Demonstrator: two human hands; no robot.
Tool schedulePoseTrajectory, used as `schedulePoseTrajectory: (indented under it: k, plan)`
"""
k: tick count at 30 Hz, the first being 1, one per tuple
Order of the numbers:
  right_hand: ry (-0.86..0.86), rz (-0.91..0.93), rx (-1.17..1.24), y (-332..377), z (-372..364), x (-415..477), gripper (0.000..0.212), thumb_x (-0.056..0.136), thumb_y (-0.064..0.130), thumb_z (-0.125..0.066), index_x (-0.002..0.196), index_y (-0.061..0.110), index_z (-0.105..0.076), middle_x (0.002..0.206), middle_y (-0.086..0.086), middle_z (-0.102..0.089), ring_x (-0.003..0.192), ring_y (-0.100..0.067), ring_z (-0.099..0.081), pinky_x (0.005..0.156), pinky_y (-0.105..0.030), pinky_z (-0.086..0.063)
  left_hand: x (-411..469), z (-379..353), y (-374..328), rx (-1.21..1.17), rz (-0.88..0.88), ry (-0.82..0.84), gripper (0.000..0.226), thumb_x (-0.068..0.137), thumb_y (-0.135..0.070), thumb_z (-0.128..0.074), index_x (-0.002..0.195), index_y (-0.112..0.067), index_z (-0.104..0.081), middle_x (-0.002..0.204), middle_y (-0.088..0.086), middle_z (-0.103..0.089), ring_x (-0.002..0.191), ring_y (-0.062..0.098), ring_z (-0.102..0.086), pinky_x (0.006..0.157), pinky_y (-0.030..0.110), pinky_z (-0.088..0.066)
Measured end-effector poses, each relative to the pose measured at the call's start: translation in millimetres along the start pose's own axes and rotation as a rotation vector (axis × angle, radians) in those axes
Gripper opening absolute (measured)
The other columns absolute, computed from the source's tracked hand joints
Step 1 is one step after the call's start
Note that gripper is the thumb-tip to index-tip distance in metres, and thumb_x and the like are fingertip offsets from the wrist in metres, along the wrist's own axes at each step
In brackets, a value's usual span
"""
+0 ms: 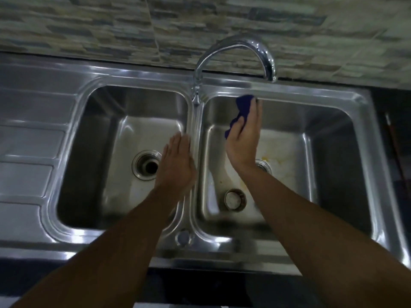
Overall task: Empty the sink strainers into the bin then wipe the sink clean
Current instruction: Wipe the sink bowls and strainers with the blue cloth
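Fingers (179,142) of the left hand (176,165) lie straight and together, released and holding nothing, over the right edge of the left basin (100,130). This basin sits left of centre in the frame, with the ribbed drainboard (26,141) of the steel sink (289,90) on its far side at the left edge. On the left basin's floor, just left of that hand, is a drain (148,164) showing as a dark round opening. The hand's thumb side runs along the divider (194,127) between the two basins. At the near end of the divider is a small round cap (183,237). Above the divider, the curved faucet (235,47) arches rightward in front of the stone-pattern wall tiles (89,25).

Right of centre, the right hand (243,143) grasps a dark blue cloth (243,105), fingers curled round it, against the back wall of the right basin (322,134) near its upper left corner. Below that wrist, a round strainer (234,199) lies on the stained basin floor. Yellow residue (274,160) sits beside the right drain (264,166), which the wrist partly hides.
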State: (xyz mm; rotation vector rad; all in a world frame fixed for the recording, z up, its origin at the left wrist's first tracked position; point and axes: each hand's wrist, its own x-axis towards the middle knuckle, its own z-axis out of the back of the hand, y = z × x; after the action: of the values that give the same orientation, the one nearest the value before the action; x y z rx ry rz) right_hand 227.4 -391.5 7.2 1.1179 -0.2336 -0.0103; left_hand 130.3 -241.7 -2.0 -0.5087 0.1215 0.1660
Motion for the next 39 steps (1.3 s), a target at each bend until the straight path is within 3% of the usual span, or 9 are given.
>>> schedulePoseTrajectory:
  k: [4, 6, 9, 11, 16, 22, 27, 32, 39]
  plan:
    - [0.158, 0.245, -0.090, 0, -8, 38, 0.058, 0.104, 0.006, -0.039, 0.157, 0.001, -0.017, 0.165, -0.021, -0.004, 0.150, -0.009, -0.009, 0.115, -0.006, -0.016, 35, -15, -17, 0.039, -0.012, -0.026, 0.062, 0.105, -0.023, -0.024, 0.160, -0.007, 0.000, 0.169, 0.012, 0.006, 0.156, 0.024, 0.008, 0.128, 0.046, -0.007]
    - [0.371, 0.312, -0.249, -8, -24, 52, 0.069, 0.100, 0.003, -0.046, 0.159, 0.004, -0.010, 0.166, -0.018, 0.009, 0.151, -0.024, -0.012, 0.112, -0.009, -0.026, 40, -24, -18, 0.043, -0.009, -0.040, 0.061, 0.106, -0.025, -0.021, 0.160, -0.008, 0.003, 0.168, 0.011, 0.010, 0.156, 0.025, 0.010, 0.128, 0.046, -0.008]
    - [0.531, 0.408, -0.682, -26, -51, 59, 0.094, 0.086, -0.010, -0.055, 0.160, 0.010, -0.001, 0.167, -0.014, 0.012, 0.154, -0.036, 0.003, 0.125, -0.051, -0.014, 40, -33, -16, 0.035, -0.008, -0.082, 0.059, 0.107, -0.028, -0.019, 0.160, -0.009, 0.001, 0.169, 0.010, 0.007, 0.156, 0.026, 0.007, 0.128, 0.046, -0.010]
    - [0.455, 0.478, -0.847, -35, -57, 64, 0.093, 0.085, -0.008, -0.054, 0.160, 0.014, -0.004, 0.167, -0.013, 0.004, 0.154, -0.036, 0.003, 0.122, -0.060, -0.001, 40, -36, -14, 0.058, -0.021, -0.084, 0.059, 0.107, -0.029, -0.016, 0.160, -0.008, 0.000, 0.169, 0.011, 0.006, 0.156, 0.026, 0.006, 0.127, 0.047, -0.011]
    - [0.383, 0.610, -0.958, -65, -16, 81, 0.077, 0.084, 0.001, -0.031, 0.159, 0.012, -0.017, 0.164, -0.018, -0.019, 0.151, -0.039, -0.019, 0.121, -0.059, -0.017, 41, -37, -13, 0.077, -0.031, -0.088, 0.061, 0.104, -0.028, -0.013, 0.159, -0.004, -0.005, 0.168, 0.015, 0.002, 0.156, 0.029, 0.003, 0.127, 0.050, -0.013]
    - [0.246, 0.279, -1.133, -113, 77, 95, 0.096, 0.082, -0.012, -0.055, 0.159, 0.008, -0.001, 0.164, -0.027, 0.000, 0.152, -0.043, -0.002, 0.122, -0.059, -0.012, 42, -36, -16, 0.108, -0.018, -0.095, 0.061, 0.104, -0.029, -0.011, 0.159, -0.003, -0.006, 0.168, 0.017, 0.002, 0.156, 0.033, 0.004, 0.127, 0.049, -0.009]
    - [0.143, 0.065, -1.093, -86, 31, 88, 0.081, 0.090, 0.000, -0.054, 0.157, 0.001, -0.010, 0.161, -0.033, -0.007, 0.149, -0.052, -0.008, 0.122, -0.060, -0.014, 43, -34, -18, 0.107, -0.007, -0.082, 0.062, 0.103, -0.027, -0.014, 0.159, -0.003, -0.005, 0.168, 0.016, 0.003, 0.156, 0.033, 0.006, 0.127, 0.048, -0.006]
    - [0.340, 0.452, -1.060, -48, -40, 66, 0.064, 0.098, 0.008, -0.035, 0.158, 0.003, -0.014, 0.161, -0.029, -0.018, 0.148, -0.050, -0.016, 0.122, -0.057, -0.012, 42, -28, -23, 0.164, 0.000, -0.040, 0.063, 0.103, -0.018, -0.025, 0.159, -0.002, -0.003, 0.168, 0.018, 0.005, 0.155, 0.035, 0.006, 0.127, 0.049, -0.005]
    - [0.461, 0.489, -0.982, -53, -22, 78, 0.071, 0.094, 0.007, -0.033, 0.159, 0.008, -0.007, 0.165, -0.024, -0.005, 0.152, -0.043, -0.006, 0.124, -0.052, -0.004, 42, -18, -36, 0.313, 0.084, 0.047, 0.067, 0.101, -0.020, -0.027, 0.159, -0.006, 0.004, 0.168, 0.012, 0.012, 0.156, 0.032, 0.007, 0.127, 0.049, -0.003]
